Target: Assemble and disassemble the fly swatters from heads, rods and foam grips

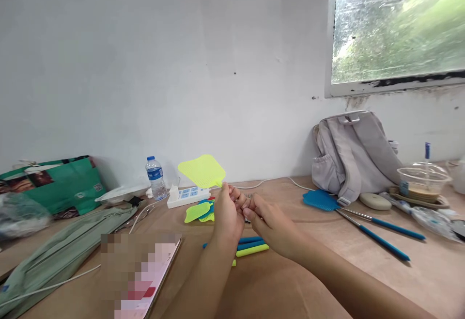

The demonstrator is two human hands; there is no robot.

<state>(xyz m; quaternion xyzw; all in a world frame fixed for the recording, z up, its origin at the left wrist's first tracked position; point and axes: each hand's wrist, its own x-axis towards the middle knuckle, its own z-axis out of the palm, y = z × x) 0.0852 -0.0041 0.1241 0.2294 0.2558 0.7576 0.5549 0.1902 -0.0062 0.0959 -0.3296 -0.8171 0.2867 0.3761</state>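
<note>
Above the middle of the brown table, the two hands of the person are close together, with their fingers meeting in front of the body. The left hand is closed on the narrow neck of a yellow swatter head, and this flat, perforated piece is raised above the table, pointing to the left and away from the person. The right hand has its thumb and fingers bent just beside the left fingers; whether it grips some small part there I cannot tell, because the fingers cover the place. Below and behind the left wrist lies a small group of swatter heads, among them another yellow head, partly hidden by the arm. Under the hands, several blue tubes and a yellow tube are lying on the table, also partly covered. Near the raised head stands a white power strip, and to the left of it an upright water bottle with a blue cap. On the right side, well apart from the hands, rest blue swatters with metal rods and blue handles; their heads are in front of a grey backpack, which leans against the wall. Farther right is a clear plastic cup containing a brownish content.
</note>
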